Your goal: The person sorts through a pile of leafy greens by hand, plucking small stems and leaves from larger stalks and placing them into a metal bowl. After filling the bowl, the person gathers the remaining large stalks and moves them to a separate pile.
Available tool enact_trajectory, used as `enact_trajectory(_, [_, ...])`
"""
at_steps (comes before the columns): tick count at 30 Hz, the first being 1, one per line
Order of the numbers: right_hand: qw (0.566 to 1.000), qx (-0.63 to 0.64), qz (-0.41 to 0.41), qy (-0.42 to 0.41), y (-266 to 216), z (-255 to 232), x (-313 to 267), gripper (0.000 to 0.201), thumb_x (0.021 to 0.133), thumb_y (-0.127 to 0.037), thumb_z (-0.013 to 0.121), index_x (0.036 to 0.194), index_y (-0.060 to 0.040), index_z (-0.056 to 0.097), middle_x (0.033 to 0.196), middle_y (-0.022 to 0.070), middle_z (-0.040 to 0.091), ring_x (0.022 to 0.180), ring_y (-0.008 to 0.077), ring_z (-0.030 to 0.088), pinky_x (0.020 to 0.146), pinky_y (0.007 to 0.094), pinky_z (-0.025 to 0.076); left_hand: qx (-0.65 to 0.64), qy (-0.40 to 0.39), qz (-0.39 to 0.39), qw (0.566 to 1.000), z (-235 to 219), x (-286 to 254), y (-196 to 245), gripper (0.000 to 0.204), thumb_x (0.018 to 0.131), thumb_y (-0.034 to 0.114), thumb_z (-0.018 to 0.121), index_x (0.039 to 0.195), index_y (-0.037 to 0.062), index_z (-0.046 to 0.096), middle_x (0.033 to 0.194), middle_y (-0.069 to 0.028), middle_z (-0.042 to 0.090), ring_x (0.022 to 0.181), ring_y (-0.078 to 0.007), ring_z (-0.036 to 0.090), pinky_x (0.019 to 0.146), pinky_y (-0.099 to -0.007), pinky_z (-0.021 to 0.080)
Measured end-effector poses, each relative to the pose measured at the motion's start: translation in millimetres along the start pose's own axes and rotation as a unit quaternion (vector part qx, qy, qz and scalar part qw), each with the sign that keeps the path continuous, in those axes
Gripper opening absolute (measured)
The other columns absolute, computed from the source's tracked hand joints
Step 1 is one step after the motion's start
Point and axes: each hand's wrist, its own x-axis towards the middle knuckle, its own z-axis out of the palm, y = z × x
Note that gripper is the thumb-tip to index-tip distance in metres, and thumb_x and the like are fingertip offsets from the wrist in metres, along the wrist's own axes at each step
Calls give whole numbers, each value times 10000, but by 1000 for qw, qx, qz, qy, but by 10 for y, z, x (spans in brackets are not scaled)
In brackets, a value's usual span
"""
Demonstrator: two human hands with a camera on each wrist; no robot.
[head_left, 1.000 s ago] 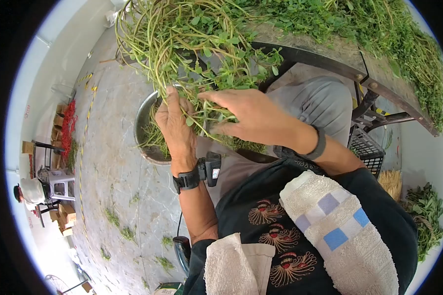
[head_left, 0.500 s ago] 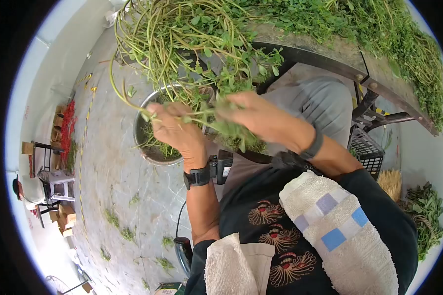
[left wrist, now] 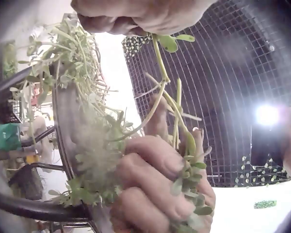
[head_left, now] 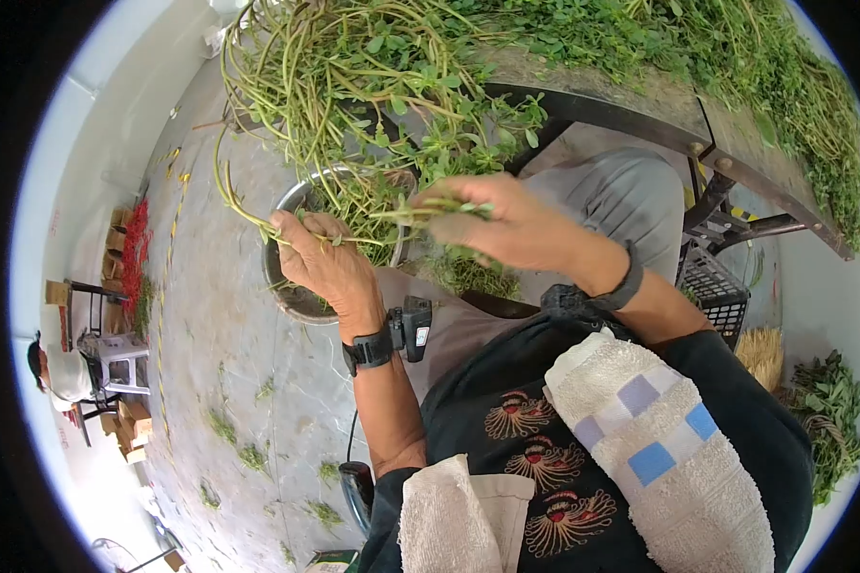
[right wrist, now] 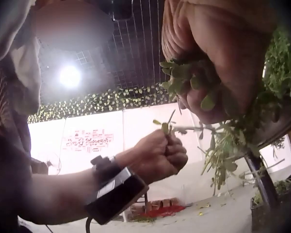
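Note:
In the head view my left hand (head_left: 325,263) pinches a long green stem (head_left: 227,191) that arcs up past the bowl's left side. To its right, my right hand (head_left: 511,227) grips a few short leafy stems (head_left: 440,205), their cut ends pointing left. The left wrist view shows the right hand (left wrist: 155,184) with fingers curled round leafy sprigs (left wrist: 191,170), below my left hand (left wrist: 140,14). In the right wrist view green leaves (right wrist: 194,80) poke from the right hand (right wrist: 223,58), and the left hand (right wrist: 157,158) is closed round a small sprig. A metal bowl (head_left: 275,258) with greens stands beneath.
A heap of long-stemmed greens (head_left: 354,67) overhangs the table edge (head_left: 621,116). More greens (head_left: 755,67) cover the tabletop. Black crate (head_left: 717,286) at right. On the floor lie scattered bits (head_left: 253,456); a white stool (head_left: 122,361) and a person (head_left: 65,372) are far left.
My hands went from close together at the hanging stems to apart over the bowl. A long stem came away in the left hand, which shifted left; the right hand moved slightly right with its sprigs.

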Motion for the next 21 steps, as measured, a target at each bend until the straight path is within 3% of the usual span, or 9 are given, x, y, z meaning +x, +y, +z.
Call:
enact_trajectory(2, [993,-69,-88,-40,277,98,116,350,884,-280,570,1130,-31,572,864,40,629,769,80,560,653,243,463,-11,-2,-2,1000,18,-7,2,413,939,326,474,605,128,334,476,21,357,401,-79,317,381,-236,241])
enact_trajectory(3, [985,-94,-135,-42,297,122,130,393,874,-298,581,1141,-10,564,915,83,647,841,153,586,764,294,460,-4,6,1,1000,35,-24,3,422,939,330,474,597,130,330,471,22,351,397,-80,312,380,-236,239])
enact_trajectory(10, [973,-191,-93,-86,430,146,146,311,853,-297,596,986,-16,611,821,135,610,759,261,587,682,334,447,33,21,-8,999,4,-26,-29,448,943,348,457,575,118,349,465,8,365,392,-84,322,388,-231,250])
enact_trajectory(12, [972,-159,-132,-109,363,139,100,212,830,-222,593,868,-14,601,776,182,597,695,330,585,625,369,438,111,22,-12,993,-66,-11,-128,456,949,359,442,582,97,377,478,5,386,417,-83,352,398,-236,270])
enact_trajectory(16, [944,-72,-254,-198,28,266,-115,159,836,-163,584,869,-7,595,781,165,593,709,313,592,623,357,440,280,6,21,960,-283,89,-561,496,964,365,402,594,36,427,491,-7,401,453,-95,394,422,-268,318])
enact_trajectory(17, [930,-50,-264,-252,-59,292,-187,154,838,-155,586,873,-5,591,779,146,597,716,288,597,627,344,445,428,-11,6,904,-387,128,-632,464,959,302,419,615,-4,481,504,-72,473,462,-175,467,451,-324,364])
enact_trajectory(18, [912,-27,-271,-306,-103,292,-226,150,840,-148,587,877,-3,587,776,128,601,722,262,601,631,330,450,566,-152,140,798,-597,172,-835,422,924,289,462,632,-11,512,544,-113,518,512,-225,517,479,-347,386])
enact_trajectory(19, [912,-30,-273,-305,-103,256,-214,150,840,-148,587,877,-3,587,776,128,601,722,262,601,631,330,450,667,-281,264,638,-764,183,-980,382,889,277,505,648,-17,542,583,-154,562,562,-275,567,506,-369,408])
enact_trajectory(21, [946,3,-214,-244,-82,164,-152,163,866,-185,590,853,-23,582,761,59,551,711,184,558,628,296,423,637,-317,224,666,-887,-30,-899,335,848,287,541,706,-16,563,635,-170,576,600,-287,579,536,-365,425])
